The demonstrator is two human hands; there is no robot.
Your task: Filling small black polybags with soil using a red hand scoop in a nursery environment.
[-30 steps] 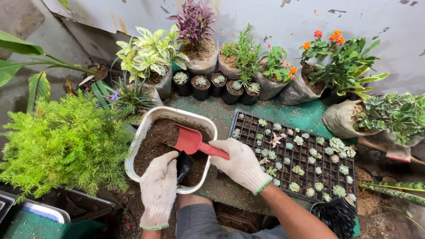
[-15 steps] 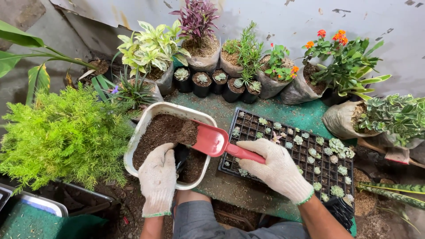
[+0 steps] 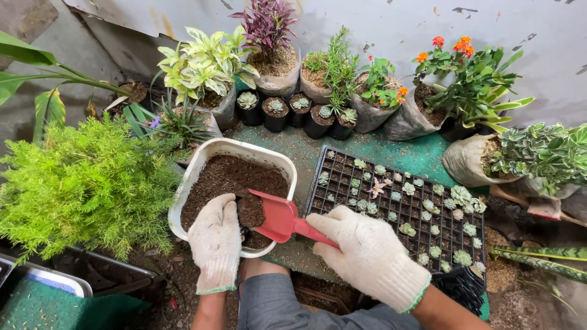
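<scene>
My right hand (image 3: 365, 250), in a white knit glove, grips the handle of a red plastic scoop (image 3: 278, 217). The scoop's mouth carries dark soil and is tipped left against a small black pot (image 3: 244, 232). My gloved left hand (image 3: 215, 241) holds that pot, mostly hidden under the scoop and glove, over the near end of a white tub (image 3: 183, 186) filled with brown soil. To the right lies a black seedling tray (image 3: 342, 165) with several small succulents in its cells.
A bushy light-green fern (image 3: 85, 183) crowds the left. Potted and bagged plants line the back wall, with small black succulent pots (image 3: 275, 113) among them. A bagged variegated plant (image 3: 538, 156) sits at right. A stack of black pots (image 3: 468, 287) stands by my right forearm.
The scoop lifted a load of soil from the tub, swung right over the tray edge, then came back down-left to the small pot in my left hand.
</scene>
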